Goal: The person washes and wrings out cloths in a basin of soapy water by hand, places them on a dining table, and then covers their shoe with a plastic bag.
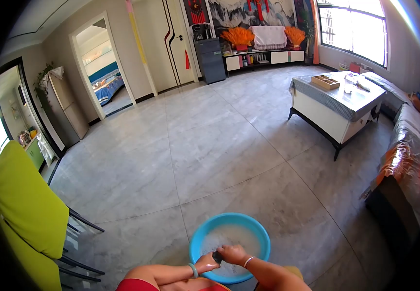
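Black bundle [217, 257], gripped between left hand [206, 263] and right hand [233, 253].
Probably soft, slippery cloth; grasp opposite ends, blue basin [229, 217] beneath hands.

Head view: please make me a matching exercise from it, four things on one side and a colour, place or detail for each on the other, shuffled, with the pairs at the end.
Things
1. Basin
2. Left hand
3. Small dark item
4. Right hand

Details
A. Between the two hands
B. Pale whitish bracelet at the wrist
C. Light blue
D. Pale green bangle at the wrist

Right pairs: 1-C, 2-D, 3-A, 4-B
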A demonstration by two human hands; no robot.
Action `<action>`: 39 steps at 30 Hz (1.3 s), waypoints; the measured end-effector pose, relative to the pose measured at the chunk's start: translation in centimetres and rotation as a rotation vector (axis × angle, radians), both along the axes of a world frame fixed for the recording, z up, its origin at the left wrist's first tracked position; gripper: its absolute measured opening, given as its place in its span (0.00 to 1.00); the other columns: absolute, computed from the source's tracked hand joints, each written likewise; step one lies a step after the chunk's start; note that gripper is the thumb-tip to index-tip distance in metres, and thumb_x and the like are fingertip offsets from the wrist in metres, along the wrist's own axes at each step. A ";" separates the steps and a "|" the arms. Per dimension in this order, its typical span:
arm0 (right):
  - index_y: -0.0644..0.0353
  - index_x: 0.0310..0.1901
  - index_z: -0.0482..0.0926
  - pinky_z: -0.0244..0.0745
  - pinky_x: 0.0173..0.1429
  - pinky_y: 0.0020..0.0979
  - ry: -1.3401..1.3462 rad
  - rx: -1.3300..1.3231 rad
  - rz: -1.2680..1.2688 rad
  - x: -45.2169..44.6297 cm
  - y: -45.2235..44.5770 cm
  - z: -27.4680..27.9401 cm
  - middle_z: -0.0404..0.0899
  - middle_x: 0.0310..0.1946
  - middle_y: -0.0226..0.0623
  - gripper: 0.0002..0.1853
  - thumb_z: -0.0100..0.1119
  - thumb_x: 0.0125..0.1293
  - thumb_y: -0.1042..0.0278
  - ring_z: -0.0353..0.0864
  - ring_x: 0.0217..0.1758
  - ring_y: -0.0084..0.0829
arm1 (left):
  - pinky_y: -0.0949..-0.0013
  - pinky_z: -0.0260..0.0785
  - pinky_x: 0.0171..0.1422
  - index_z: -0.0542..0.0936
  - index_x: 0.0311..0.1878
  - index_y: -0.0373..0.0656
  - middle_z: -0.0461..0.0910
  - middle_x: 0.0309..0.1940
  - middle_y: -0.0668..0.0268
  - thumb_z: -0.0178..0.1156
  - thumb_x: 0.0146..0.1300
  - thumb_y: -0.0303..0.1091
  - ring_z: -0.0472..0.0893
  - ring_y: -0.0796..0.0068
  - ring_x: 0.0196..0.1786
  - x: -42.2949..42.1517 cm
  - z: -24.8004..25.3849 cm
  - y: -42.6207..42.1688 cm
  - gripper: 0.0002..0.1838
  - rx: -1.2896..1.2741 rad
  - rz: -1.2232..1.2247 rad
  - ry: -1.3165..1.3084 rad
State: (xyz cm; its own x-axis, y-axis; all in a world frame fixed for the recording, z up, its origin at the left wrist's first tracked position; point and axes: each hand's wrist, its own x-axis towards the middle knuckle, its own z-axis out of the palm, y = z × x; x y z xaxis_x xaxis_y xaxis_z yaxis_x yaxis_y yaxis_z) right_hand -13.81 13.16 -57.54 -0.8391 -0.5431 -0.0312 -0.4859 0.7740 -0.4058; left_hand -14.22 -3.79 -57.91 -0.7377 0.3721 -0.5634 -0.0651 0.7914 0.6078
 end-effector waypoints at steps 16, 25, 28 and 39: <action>0.51 0.29 0.72 0.71 0.24 0.37 0.336 -0.252 -0.262 -2.0 0.2 3.2 0.75 0.23 0.36 0.05 0.55 0.47 0.69 0.77 0.23 0.40 | 0.76 0.54 0.11 0.72 0.27 0.45 0.69 0.12 0.70 0.59 0.45 0.27 0.68 0.80 0.11 0.3 9.0 2.7 0.06 0.626 0.639 -0.399; 0.54 0.31 0.71 0.72 0.28 0.38 0.175 -0.541 -0.353 -3.0 -0.4 2.4 0.76 0.24 0.40 0.14 0.63 0.41 0.70 0.77 0.26 0.44 | 0.80 0.49 0.10 0.69 0.27 0.42 0.69 0.18 0.68 0.57 0.46 0.28 0.67 0.81 0.15 0.9 9.4 3.0 0.06 0.914 0.925 -0.639; 0.59 0.32 0.72 0.72 0.33 0.33 0.067 -0.612 -0.402 -3.2 -0.6 2.6 0.75 0.25 0.43 0.14 0.64 0.41 0.73 0.77 0.29 0.44 | 0.81 0.50 0.11 0.68 0.29 0.43 0.68 0.20 0.69 0.56 0.47 0.27 0.66 0.82 0.17 0.2 9.8 3.1 0.07 0.972 0.952 -0.701; 0.60 0.32 0.72 0.71 0.33 0.29 -0.255 -0.804 -0.765 1.0 -2.8 4.7 0.75 0.23 0.38 0.15 0.66 0.42 0.71 0.74 0.26 0.28 | 0.85 0.47 0.10 0.69 0.32 0.42 0.69 0.21 0.68 0.53 0.57 0.59 0.61 0.87 0.12 0.9 11.9 2.1 0.25 1.098 1.144 -1.034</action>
State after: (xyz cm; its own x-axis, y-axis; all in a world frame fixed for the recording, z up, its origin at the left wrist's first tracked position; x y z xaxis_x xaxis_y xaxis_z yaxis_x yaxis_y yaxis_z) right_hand -12.80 10.34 -52.83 -0.9781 0.1685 -0.1218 0.1689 0.3026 -0.9380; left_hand -13.30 -1.73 -46.00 -0.4301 0.4677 -0.7722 -0.8262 -0.5487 0.1278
